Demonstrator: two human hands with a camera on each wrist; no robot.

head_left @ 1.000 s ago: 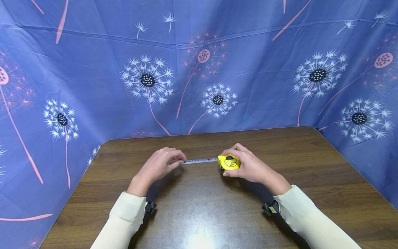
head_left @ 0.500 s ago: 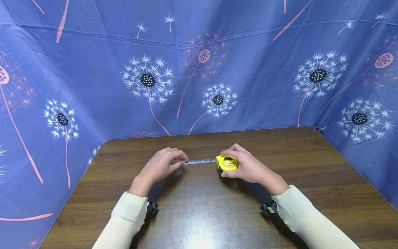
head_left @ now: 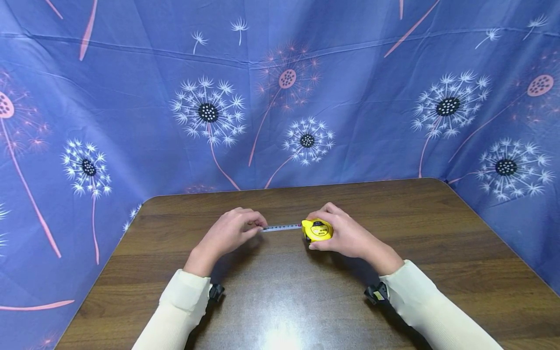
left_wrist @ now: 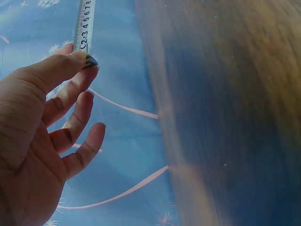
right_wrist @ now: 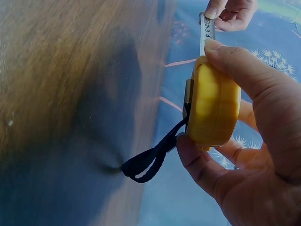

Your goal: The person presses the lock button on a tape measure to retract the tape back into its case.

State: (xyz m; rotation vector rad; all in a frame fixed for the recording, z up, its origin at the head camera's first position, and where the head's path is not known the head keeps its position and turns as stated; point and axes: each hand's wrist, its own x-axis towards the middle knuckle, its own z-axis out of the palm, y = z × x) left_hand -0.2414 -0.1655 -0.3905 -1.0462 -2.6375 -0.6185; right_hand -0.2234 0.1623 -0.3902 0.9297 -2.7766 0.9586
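Note:
A yellow tape measure [head_left: 318,230] is gripped by my right hand [head_left: 343,233], with the thumb on one side and fingers round the other. From its mouth a short length of white blade [head_left: 282,227] runs left to my left hand [head_left: 232,231]. In the left wrist view, thumb and forefinger pinch the blade's dark end hook [left_wrist: 91,61], while the other fingers curl loosely below. Numbers show along the blade. A black wrist strap [right_wrist: 150,157] dangles from the case in the right wrist view. Both hands are held over the table, the blade stretched straight between them.
The brown wooden table [head_left: 280,272] reaches back to a blue cloth [head_left: 372,136] printed with dandelions, which hangs behind it and along both sides. Light glares off the tabletop near the front. A black camera is strapped on each wrist.
The visible blade has grown shorter. My right hand has moved slightly left with the tape measure, and my left hand has shifted a little right, still pinching the blade's end.

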